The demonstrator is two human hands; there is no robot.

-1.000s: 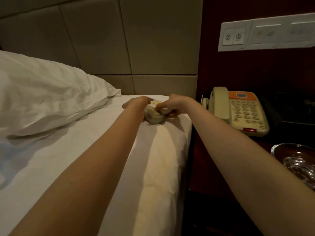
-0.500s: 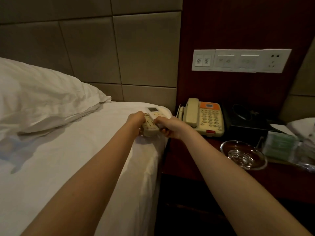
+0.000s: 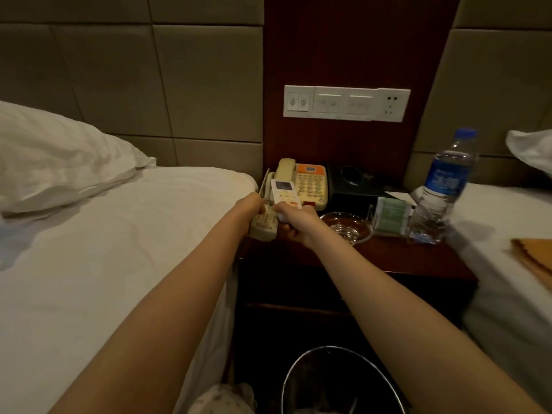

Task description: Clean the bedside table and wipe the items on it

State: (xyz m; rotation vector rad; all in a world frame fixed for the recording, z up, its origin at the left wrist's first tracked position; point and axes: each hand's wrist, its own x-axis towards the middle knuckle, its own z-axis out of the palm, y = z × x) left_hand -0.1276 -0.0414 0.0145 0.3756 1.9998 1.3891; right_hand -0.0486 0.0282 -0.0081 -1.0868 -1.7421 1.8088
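**Beige and white plastic: two remotes held at the table's left edge**

Beige plastic fills the left hand (image 3: 252,206). Its fingers are curled around the far end of a beige remote (image 3: 264,224), and the near end hangs free toward the person. The right hand (image 3: 295,222) is touching it on the right and is closed around the lower part of a white remote (image 3: 283,192). The small screen of that remote stands up above the knuckles. Both remotes have their long axis pointing away from the person, toward the wall, and the white one is tilted more upright.

Directly under the hands is the left front corner of the bedside table (image 3: 403,258). Just behind the grip stands the telephone (image 3: 310,183), and just to its right is a glass dish (image 3: 346,227). Farther right, well apart, a water bottle (image 3: 442,189) stands at the other edge. The bed (image 3: 119,249) lies to the left of the grip.

The bare wood is to the right of the hands and toward the person, so the right hand is nearer to it. I judge that a remote should be laid there with its long axis unchanged, so it clears the dish. An orange cloth (image 3: 534,261) lies far to the right, on the other bed, and the right hand is the nearer one to it.
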